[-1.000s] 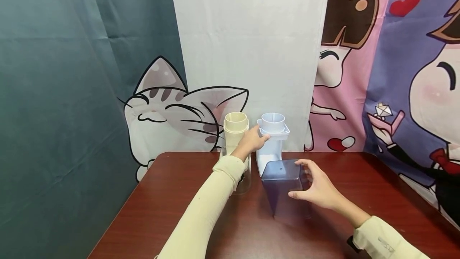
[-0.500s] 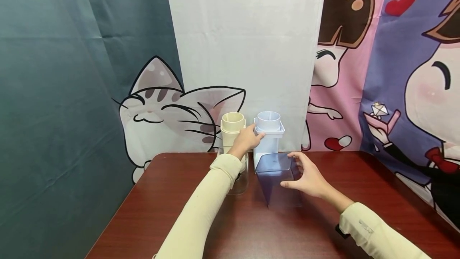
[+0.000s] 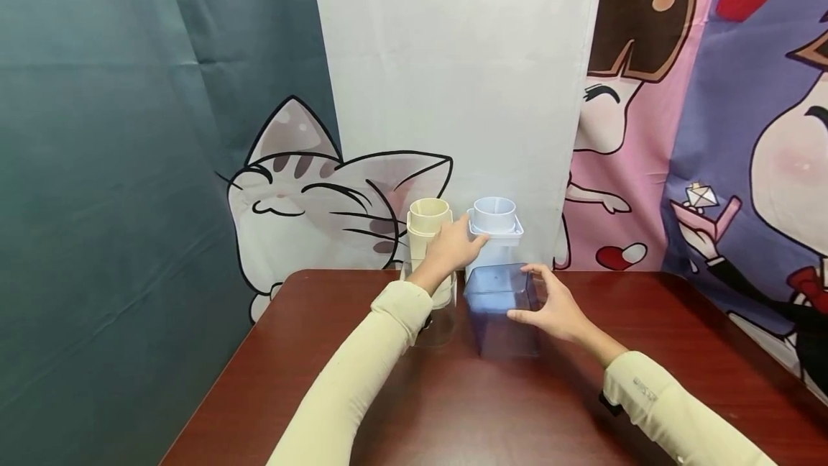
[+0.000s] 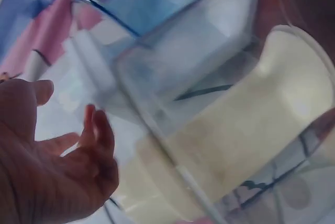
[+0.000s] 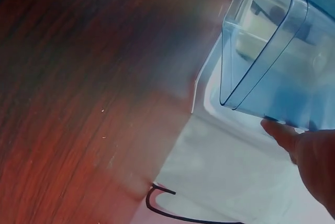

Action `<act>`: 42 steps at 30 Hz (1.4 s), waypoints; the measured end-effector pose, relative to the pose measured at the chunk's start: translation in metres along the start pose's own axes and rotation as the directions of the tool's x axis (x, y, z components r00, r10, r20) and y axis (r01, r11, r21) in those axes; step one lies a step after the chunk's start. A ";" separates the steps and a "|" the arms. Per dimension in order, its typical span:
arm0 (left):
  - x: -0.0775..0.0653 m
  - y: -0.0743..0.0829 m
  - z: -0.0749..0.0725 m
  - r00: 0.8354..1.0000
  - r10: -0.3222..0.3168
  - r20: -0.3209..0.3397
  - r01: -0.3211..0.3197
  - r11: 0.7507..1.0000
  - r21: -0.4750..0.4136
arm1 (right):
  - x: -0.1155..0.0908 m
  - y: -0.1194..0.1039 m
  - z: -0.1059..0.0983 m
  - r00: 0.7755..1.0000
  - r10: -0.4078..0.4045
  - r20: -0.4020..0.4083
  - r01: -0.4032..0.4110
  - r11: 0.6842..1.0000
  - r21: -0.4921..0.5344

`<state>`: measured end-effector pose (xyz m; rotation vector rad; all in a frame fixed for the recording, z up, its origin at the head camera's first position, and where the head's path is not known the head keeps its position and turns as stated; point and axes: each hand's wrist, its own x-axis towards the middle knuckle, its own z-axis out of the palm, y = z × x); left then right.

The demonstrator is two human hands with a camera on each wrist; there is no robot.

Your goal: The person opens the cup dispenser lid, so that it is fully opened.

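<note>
A light-blue plastic stand with a round neck and square collar stands at the table's back. My left hand holds its collar at the left corner, thumb in front. In the left wrist view the fingers are partly curled beside the blurred pale collar. My right hand grips a translucent blue tapered container from the right, just in front of the light-blue stand. In the right wrist view, that container overlaps the pale stand, and only part of the right hand shows.
Left of the light-blue stand is a similar beige stand, with a clear container around its lower part. The brown table ends close to a printed backdrop.
My right hand has carried the blue container away from me, up toward the light-blue stand. My left hand has stayed at the stand's collar. The head view has shifted slightly.
</note>
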<state>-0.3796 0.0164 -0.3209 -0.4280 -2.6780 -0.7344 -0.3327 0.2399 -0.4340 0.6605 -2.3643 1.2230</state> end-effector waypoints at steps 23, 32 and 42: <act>-0.093 -0.012 -0.038 0.970 0.128 -0.207 -0.184 0.941 -0.284 | -0.008 0.023 0.007 0.998 0.051 0.043 -0.051 0.999 0.003; -0.099 -0.023 -0.036 0.982 0.094 -0.162 -0.145 0.929 -0.340 | -0.009 0.026 0.009 0.997 0.043 0.067 -0.042 0.999 -0.014; -0.102 -0.028 -0.030 0.986 0.081 -0.146 -0.126 0.936 -0.328 | -0.008 0.027 0.004 0.996 0.020 0.089 -0.023 0.999 0.030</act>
